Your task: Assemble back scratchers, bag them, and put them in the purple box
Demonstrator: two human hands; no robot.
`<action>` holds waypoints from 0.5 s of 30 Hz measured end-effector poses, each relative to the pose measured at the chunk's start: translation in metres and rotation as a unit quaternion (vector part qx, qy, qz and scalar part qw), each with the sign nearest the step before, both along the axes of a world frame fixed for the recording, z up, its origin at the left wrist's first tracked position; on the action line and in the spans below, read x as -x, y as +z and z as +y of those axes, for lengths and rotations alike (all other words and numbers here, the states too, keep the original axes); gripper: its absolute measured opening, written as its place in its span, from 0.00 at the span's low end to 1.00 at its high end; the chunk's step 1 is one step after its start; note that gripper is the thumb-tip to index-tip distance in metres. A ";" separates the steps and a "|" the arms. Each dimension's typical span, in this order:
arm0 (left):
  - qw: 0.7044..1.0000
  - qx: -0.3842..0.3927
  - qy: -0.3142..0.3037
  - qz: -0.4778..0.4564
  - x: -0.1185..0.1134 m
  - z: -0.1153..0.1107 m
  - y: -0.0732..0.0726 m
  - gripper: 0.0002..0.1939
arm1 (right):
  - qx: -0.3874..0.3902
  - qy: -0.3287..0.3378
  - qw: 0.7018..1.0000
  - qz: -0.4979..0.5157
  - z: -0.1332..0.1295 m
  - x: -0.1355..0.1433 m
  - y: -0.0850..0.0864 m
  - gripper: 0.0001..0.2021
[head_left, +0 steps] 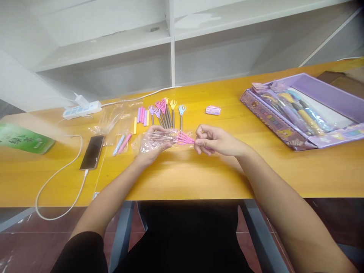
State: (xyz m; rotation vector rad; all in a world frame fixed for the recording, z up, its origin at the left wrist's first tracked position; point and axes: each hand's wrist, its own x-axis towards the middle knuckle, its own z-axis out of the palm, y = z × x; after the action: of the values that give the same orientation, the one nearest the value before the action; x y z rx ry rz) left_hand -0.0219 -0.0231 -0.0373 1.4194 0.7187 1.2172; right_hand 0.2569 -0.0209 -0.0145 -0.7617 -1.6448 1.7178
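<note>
My left hand (155, 146) is closed around a clear plastic bag (159, 141). From the bag's right end a pink hand-shaped scratcher head (184, 138) shows, its narrow end pinched by the fingers of my right hand (212, 140). Whether the pink head lies wholly inside the plastic I cannot tell. Just beyond my left hand lie several hand-shaped scratchers with dark rods, among them a blue one (182, 110) and a yellow one (173, 106). Left of these are several coloured tubes, including a yellow tube (135, 125) and a pink tube (124, 143).
A purple box (284, 131) with wrapped pens stands at the right. A small purple packet (213, 110) lies mid-table. To the left are a charging phone (92, 152), a power strip (82, 110), a green carton (27, 138) and crumpled plastic (113, 120). White shelves rise behind.
</note>
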 end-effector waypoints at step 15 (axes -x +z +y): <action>0.999 -0.051 0.013 -0.001 -0.008 -0.007 0.005 0.26 | -0.022 -0.022 1.000 0.001 -0.002 0.002 0.000 0.20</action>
State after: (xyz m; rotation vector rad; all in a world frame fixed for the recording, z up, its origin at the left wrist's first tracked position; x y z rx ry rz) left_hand -0.0144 -0.0301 -0.0320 1.4966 0.6848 1.2905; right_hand 0.2552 -0.0226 -0.0146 -0.7699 -1.6461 1.6462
